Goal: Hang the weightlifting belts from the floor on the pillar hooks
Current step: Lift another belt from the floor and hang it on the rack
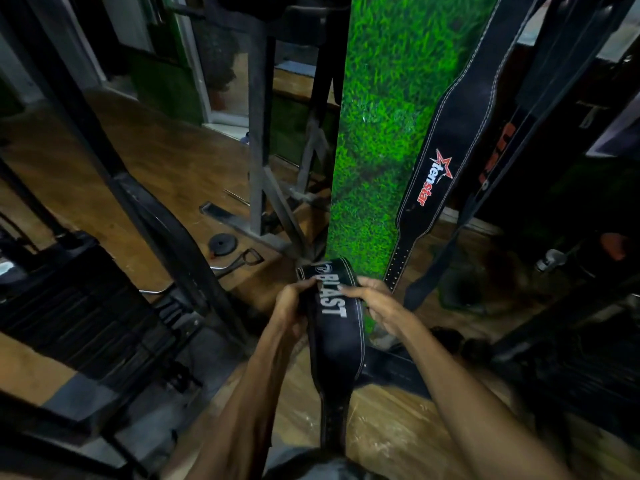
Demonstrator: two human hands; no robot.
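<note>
By pillar (374, 133): both hands (294, 303) gripping belt (337, 327).

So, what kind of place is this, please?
Most likely a gym. The hands hold a black weightlifting belt, another belt hangs by the grass-print pillar, and a weight stack and small weight plate are nearby.

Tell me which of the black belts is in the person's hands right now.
The BLAST belt, gripped by the left hand and right hand. The tenstar belt hangs beside the green pillar, untouched.
</note>
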